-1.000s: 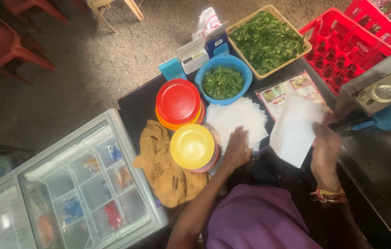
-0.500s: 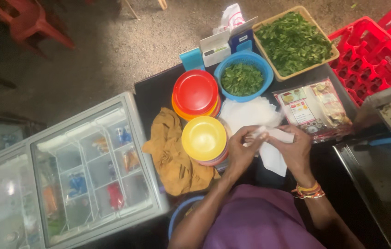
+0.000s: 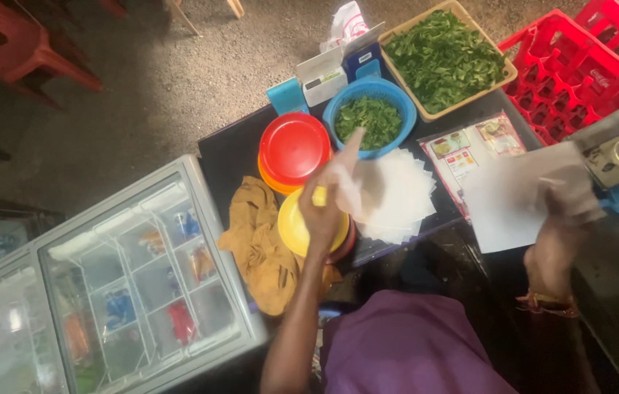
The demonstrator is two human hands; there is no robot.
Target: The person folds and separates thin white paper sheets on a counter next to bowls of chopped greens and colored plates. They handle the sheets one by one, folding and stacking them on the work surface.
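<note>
My left hand (image 3: 322, 213) hovers over a stack of yellow plates (image 3: 293, 228) and pinches a thin translucent paper sheet (image 3: 348, 166) that stands up from the fingers. My right hand (image 3: 559, 219) is out to the right and grips a larger white paper sheet (image 3: 503, 204), which is blurred. Between the hands a stack of white paper sheets (image 3: 401, 197) lies on the dark counter (image 3: 225, 149). A stack of red plates (image 3: 295, 146) sits just beyond the yellow ones.
A blue colander of chopped greens (image 3: 371, 117) and a tray of green leaves (image 3: 444, 58) stand at the back. Red crates (image 3: 579, 73) are at the far right, a picture card (image 3: 470, 149) beside the papers, a brown cloth (image 3: 255, 237) and a glass-topped freezer (image 3: 127, 284) at left.
Both hands were together over the paper stack. Now they are apart: the left has lifted a thin sheet over the yellow plates, and the right has carried a sheet off to the right.
</note>
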